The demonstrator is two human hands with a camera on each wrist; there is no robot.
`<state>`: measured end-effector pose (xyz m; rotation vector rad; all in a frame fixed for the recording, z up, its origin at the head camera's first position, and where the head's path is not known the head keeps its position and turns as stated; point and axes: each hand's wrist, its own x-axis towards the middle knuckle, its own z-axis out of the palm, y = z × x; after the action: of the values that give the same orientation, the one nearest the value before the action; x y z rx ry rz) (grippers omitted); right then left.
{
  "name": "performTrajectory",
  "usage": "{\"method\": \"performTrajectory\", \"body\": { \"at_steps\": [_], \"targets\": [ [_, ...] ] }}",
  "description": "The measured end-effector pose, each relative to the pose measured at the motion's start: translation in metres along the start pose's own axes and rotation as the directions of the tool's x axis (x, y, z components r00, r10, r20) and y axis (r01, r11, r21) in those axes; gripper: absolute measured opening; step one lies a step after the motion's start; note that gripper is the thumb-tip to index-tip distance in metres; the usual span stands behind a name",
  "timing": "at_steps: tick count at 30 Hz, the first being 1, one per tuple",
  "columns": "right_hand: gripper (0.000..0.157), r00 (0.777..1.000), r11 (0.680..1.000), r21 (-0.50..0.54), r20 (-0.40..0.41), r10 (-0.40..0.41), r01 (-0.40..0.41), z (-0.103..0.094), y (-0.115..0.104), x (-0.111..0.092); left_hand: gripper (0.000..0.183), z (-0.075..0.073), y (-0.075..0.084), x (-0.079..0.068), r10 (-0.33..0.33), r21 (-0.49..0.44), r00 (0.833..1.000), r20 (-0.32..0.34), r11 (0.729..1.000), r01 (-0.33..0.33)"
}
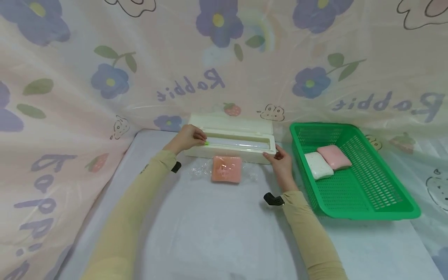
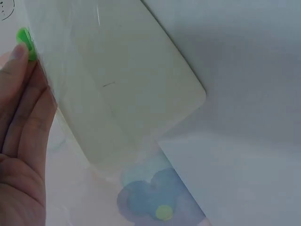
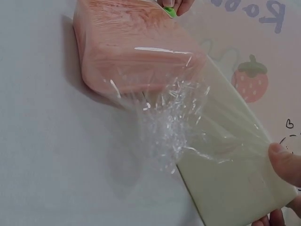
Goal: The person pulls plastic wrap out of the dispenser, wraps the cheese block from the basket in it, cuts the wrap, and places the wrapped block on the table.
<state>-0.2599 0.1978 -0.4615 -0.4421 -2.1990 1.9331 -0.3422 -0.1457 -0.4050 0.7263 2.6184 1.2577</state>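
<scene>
A long cream cling film box (image 1: 257, 157) lies across the table with its lid (image 1: 231, 122) raised at the back, showing the film roll (image 1: 241, 144) inside. My left hand (image 1: 187, 139) is at the box's left end, thumb and fingers pinching a small green slide cutter (image 2: 23, 37) on its edge. At the opposite end, my right hand (image 1: 282, 166) grips the box corner, thumb on the front and fingers behind. A pink block (image 1: 226, 170) in clear film sits right before the box; crinkled film (image 3: 164, 122) spreads from its sides.
To the right stands a green plastic basket (image 1: 378, 212) with a white block (image 1: 318, 166) and another pink block (image 1: 334, 157) inside. A printed cloth (image 1: 224, 58) hangs behind the box and along the left side. White covering (image 1: 217, 233) spreads over the table.
</scene>
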Motion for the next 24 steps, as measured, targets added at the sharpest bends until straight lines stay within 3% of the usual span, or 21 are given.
{"method": "performTrajectory", "body": {
  "at_steps": [7, 16, 24],
  "targets": [
    [0.064, 1.000, 1.000, -0.012, 0.010, 0.019, -0.018, 0.000, 0.003, 0.000, 0.025, -0.009, -0.007, -0.008, -0.039, 0.046, 0.999, 0.017, 0.998, 0.038],
    [0.066, 1.000, 1.000, -0.021, 0.001, 0.007, -0.007, -0.003, 0.003, 0.007, 0.022, -0.037, -0.022, -0.032, -0.051, 0.194, 0.997, -0.058, 0.979, 0.061],
    [0.063, 1.000, 1.000, -0.029, -0.002, 0.003, -0.003, 0.001, 0.002, 0.002, 0.020, -0.041, -0.033, -0.040, -0.035, 0.120, 0.989, -0.141, 0.991, 0.052]
  ]
}}
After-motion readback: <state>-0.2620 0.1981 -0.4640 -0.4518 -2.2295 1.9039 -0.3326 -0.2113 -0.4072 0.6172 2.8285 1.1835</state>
